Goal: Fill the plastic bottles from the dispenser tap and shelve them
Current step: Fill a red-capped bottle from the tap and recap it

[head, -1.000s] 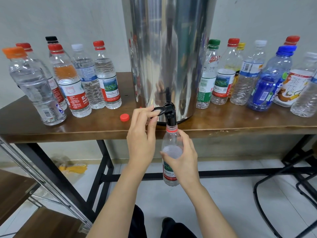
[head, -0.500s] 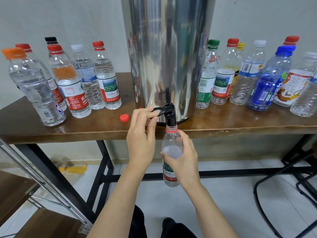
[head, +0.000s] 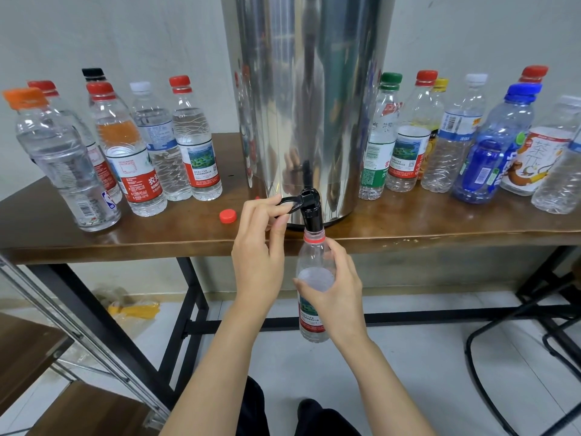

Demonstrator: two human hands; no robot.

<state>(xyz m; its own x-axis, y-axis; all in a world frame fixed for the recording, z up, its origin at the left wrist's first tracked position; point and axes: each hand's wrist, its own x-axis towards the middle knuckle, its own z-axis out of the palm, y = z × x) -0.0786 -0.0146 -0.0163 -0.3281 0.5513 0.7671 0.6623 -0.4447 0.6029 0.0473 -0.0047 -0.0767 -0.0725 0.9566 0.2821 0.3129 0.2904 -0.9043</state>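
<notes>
Left hand (head: 256, 259): my thumb and fingers pinch the tap lever (head: 289, 201).
Right hand (head: 334, 289): I grip the bottle (head: 309, 325), just right.

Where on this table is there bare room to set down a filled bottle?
Two bare strips along the front of the table: one between the loose red cap and the orange-capped bottle, one right of the dispenser, before the blue bottle. Behind both, bottles stand crowded.
</notes>
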